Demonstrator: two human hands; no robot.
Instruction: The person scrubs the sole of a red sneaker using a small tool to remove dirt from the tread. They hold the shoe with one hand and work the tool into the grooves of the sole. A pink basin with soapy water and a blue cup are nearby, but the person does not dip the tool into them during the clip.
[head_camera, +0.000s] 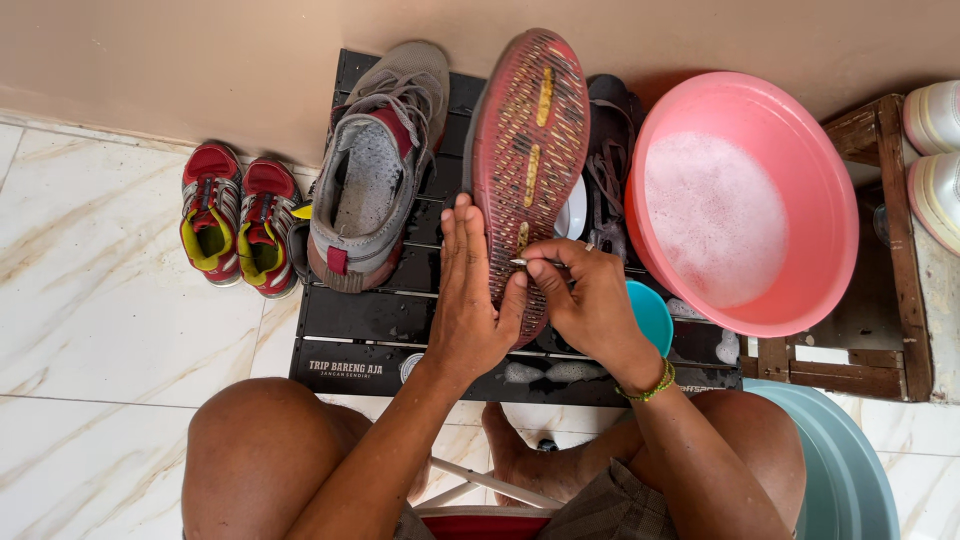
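Observation:
A shoe (530, 140) stands sole-up on a low black slatted table (370, 320), its red sole with yellow patches facing me. My left hand (470, 300) grips the shoe's heel edge from the left, fingers flat along the sole. My right hand (585, 295) pinches a thin metal pointed tool (530, 262), with the tip against the sole near the heel. A green bead bracelet is on my right wrist.
A grey sneaker (375, 165) lies on the table to the left. A pair of small red shoes (238, 220) sits on the tiled floor. A pink basin (800, 200) of soapy water is at the right, a teal cup (652, 315) beside it.

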